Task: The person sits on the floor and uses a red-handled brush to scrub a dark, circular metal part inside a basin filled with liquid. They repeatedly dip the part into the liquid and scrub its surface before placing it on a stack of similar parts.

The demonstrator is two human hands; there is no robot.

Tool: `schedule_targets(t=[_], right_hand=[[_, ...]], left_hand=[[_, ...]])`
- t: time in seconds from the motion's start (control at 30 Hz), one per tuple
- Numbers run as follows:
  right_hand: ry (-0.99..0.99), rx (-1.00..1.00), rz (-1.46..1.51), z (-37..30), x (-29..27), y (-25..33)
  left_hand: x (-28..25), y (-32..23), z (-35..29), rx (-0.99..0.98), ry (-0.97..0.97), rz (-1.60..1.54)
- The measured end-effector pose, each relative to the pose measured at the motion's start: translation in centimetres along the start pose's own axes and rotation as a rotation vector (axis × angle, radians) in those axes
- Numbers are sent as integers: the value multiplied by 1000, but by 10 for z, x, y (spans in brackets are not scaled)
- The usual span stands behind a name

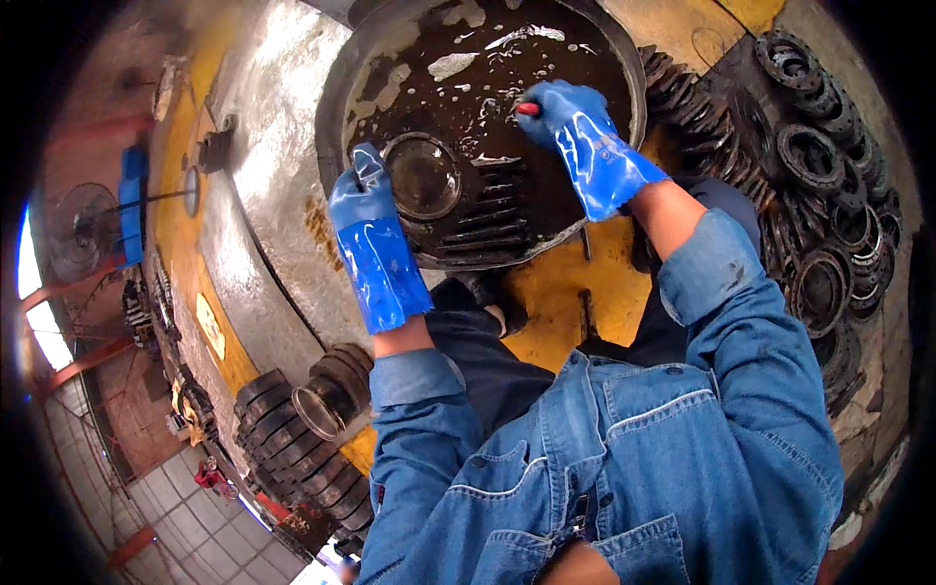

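Note:
Both hands wear long blue rubber gloves. At the left side of a large round basin of dark, oily liquid, my left hand is closed at the edge of a round metal ring. Liquid shows through the ring's middle. Over the basin's right part, my right hand is wrapped round a red-handled tool. Only the red end shows; the tool's working end is hidden by the glove. Beside the ring, a row of dark, ridged parts lies in the basin near its front rim.
Dark metal rings are piled on the floor at right, beside rows of stacked dark plates. At lower left stand a row of black round parts and a ring stack. A fan stands far left.

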State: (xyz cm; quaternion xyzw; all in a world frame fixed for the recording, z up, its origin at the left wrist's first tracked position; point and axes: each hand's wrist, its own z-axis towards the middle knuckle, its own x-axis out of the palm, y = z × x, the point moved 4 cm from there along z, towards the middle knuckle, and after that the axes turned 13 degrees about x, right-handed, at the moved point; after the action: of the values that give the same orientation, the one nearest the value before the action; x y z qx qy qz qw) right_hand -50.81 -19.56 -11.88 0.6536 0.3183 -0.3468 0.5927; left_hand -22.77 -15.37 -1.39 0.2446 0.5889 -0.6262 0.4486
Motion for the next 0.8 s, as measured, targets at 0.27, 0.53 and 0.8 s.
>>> schedule_targets(t=[0.27, 0.53, 0.8], right_hand=[[426, 352, 693, -2, -4, 14], [606, 10, 1229, -54, 0, 71], [577, -74, 907, -19, 1, 61]], left_hand=[[9, 10, -2, 64, -128, -10], [9, 3, -3, 66, -144, -36], [5, -11, -7, 2, -102, -52]])
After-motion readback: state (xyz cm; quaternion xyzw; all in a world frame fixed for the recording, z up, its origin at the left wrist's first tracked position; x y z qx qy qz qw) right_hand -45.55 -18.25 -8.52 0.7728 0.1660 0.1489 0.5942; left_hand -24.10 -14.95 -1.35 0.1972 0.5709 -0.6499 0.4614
